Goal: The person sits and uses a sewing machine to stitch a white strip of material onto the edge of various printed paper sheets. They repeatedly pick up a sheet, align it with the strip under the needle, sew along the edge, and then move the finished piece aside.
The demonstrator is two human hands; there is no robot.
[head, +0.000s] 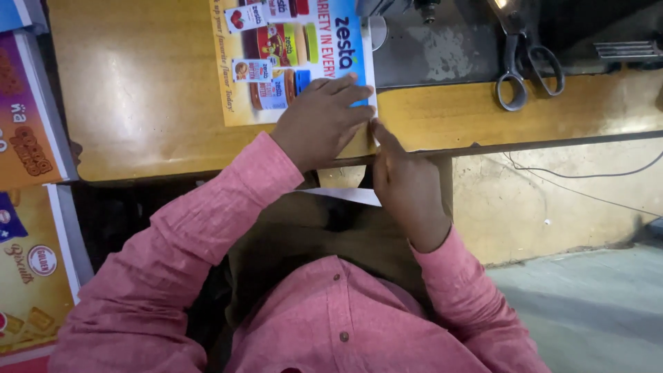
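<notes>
A glossy printed sheet [297,41], orange and blue with pictures of jars, lies on a yellow wooden table [138,90]. My left hand [321,121] lies flat on the sheet's near right corner, fingers together and pressing it down. My right hand [407,183] is at the table's front edge just right of that corner, its thumb and forefinger touching the sheet's edge. Whether it pinches the paper I cannot tell. Both arms wear pink sleeves.
Metal scissors [525,69] lie on the table to the right, beside a dark worn metal plate [442,48]. More printed sheets [27,138] are stacked at the left. A thin cable [580,174] hangs against the wall below the table, above a grey floor [594,311].
</notes>
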